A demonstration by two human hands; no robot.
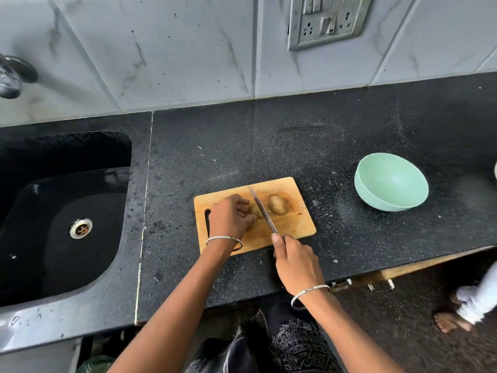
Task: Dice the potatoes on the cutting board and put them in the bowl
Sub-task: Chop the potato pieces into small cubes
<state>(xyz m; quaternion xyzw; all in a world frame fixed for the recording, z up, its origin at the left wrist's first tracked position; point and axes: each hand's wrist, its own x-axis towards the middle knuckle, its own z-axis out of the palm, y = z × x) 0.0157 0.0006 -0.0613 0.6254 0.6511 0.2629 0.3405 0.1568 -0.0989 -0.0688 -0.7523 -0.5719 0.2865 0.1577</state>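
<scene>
Wall: grey-white marbled tiles fill the top of the frame.
Counter: black speckled stone countertop runs across the middle, from the centre to the right edge.
Sink: black stone basin set into the counter at the left.
Board: rectangular light wooden cutting board lies flat near the counter's front edge, just below frame centre, its handle slot on the left end.
Bowl: round mint-green bowl stands upright on the counter, to the right of the board and well apart from it.
Switch panel: metal-framed socket plate on the tiles, upper right.
Left hand: left hand rests on the left half of the board, fingers curled over a brown potato, pinning it down; most of that potato is hidden.
Right hand: right hand sits at the board's near edge, wrapped round the knife handle, forefinger stretched toward the blade.
Tap: chrome tap, blurred, at the left edge above the sink.
Knife: narrow steel knife slants up-left across the board, its blade against the held potato, beside the left fingertips.
Second potato: whole unpeeled oval potato lies just right of the blade.
Drain: round metal drain in the basin floor.
</scene>
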